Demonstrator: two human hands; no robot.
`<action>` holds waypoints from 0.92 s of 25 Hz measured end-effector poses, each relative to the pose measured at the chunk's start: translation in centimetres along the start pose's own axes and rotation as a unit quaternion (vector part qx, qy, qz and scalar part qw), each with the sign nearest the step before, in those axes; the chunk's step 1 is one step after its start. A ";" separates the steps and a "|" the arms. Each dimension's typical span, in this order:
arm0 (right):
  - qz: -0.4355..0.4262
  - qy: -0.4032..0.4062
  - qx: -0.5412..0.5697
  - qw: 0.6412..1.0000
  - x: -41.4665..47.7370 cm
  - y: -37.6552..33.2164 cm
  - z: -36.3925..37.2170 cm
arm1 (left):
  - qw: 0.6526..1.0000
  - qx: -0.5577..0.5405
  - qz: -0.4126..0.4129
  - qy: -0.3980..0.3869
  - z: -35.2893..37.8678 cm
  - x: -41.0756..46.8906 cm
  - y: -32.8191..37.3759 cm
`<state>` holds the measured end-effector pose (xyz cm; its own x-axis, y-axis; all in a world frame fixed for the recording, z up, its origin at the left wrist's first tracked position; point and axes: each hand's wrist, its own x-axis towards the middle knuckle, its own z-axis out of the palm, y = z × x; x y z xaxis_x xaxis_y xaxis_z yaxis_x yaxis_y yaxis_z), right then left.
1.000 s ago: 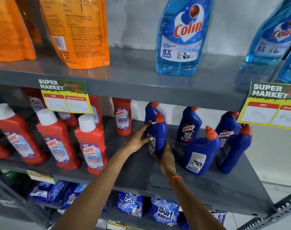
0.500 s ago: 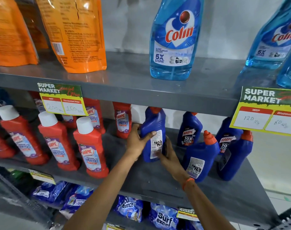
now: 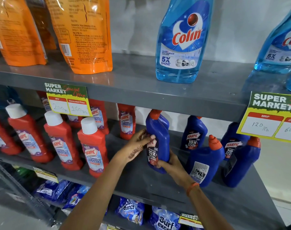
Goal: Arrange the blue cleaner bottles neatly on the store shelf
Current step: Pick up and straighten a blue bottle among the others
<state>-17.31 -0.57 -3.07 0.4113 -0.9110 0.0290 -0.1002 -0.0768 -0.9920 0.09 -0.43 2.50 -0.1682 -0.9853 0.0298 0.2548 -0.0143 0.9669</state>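
Note:
A dark blue Harpic cleaner bottle (image 3: 159,136) with a red cap stands on the grey middle shelf (image 3: 138,180), its front label facing me. My left hand (image 3: 138,143) grips its left side at label height. My right hand (image 3: 170,163) holds its lower right side near the base. To the right stand several more blue bottles: one at the back (image 3: 193,133), one in front (image 3: 204,161) with its back label showing, another at the back right (image 3: 231,143) and one at the front right (image 3: 241,165).
Red Harpic bathroom cleaner bottles (image 3: 93,146) fill the shelf's left half. The upper shelf carries orange pouches (image 3: 85,34) and light blue Colin bottles (image 3: 183,40). Price tags (image 3: 66,100) hang from its edge. Surf Excel packets (image 3: 164,219) lie below.
The bottle in my hands has been turned so its front label faces me; before, the back label showed. Both hands stayed on it. The camera moved closer.

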 end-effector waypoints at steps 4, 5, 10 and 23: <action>0.008 0.018 0.002 1.000 1.6 1.3 -0.3 | 0.990 0.097 0.036 0.096 0.3 0.4 -1.5; 0.009 0.025 0.004 1.000 1.9 1.7 -0.2 | 0.987 0.107 0.041 0.113 0.5 0.4 -1.9; 0.027 0.060 0.001 0.998 3.6 3.4 1.7 | 0.986 0.102 0.055 0.120 -1.0 0.3 -3.0; -0.123 0.313 -0.142 0.931 -2.2 -1.3 3.3 | 0.857 0.413 0.214 0.222 1.3 -2.3 -4.2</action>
<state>-15.11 2.86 -2.29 -0.1464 -0.9023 0.4056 -0.3451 -0.3376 -0.8757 -1.86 2.10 -1.24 0.1980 -0.8407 0.5041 -0.5883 0.3094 0.7471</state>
